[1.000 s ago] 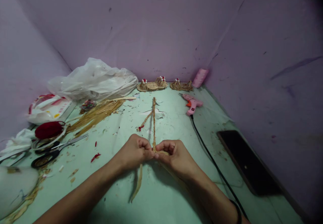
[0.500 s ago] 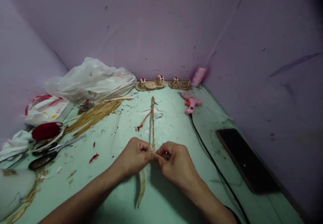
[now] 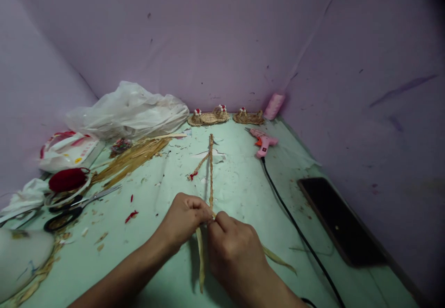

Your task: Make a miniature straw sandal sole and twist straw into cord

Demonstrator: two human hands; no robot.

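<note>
A thin braid of tan dried plant fibre (image 3: pixel 211 173) runs straight from a small nail-like point at its far end toward me. At its near end my left hand (image 3: pixel 189 217) is closed, thumb and forefinger pinching the strands. Close against it, my right hand (image 3: pixel 236 243) is also closed on strands, its back turned up and hiding its fingertips. One loose strand (image 3: pixel 200 261) hangs below my left hand, and another strand (image 3: pixel 280 259) sticks out to the right of my right hand. A shorter braided piece (image 3: pixel 201 165) with a red-tied end branches off near the far end.
A pink glue gun (image 3: pixel 263 141) with a black cord and a dark phone (image 3: pixel 340 220) lie right. Scissors (image 3: pixel 79 208), a dark red bundle (image 3: pixel 67 179), fibre strips (image 3: pixel 135 157) and a plastic bag (image 3: pixel 128 109) lie left. Small woven slippers (image 3: pixel 210 117) stand by the wall.
My right hand has turned over, back upward, and moved slightly left and down. A strand now shows to its right, and the hanging strand has swung a little right.
</note>
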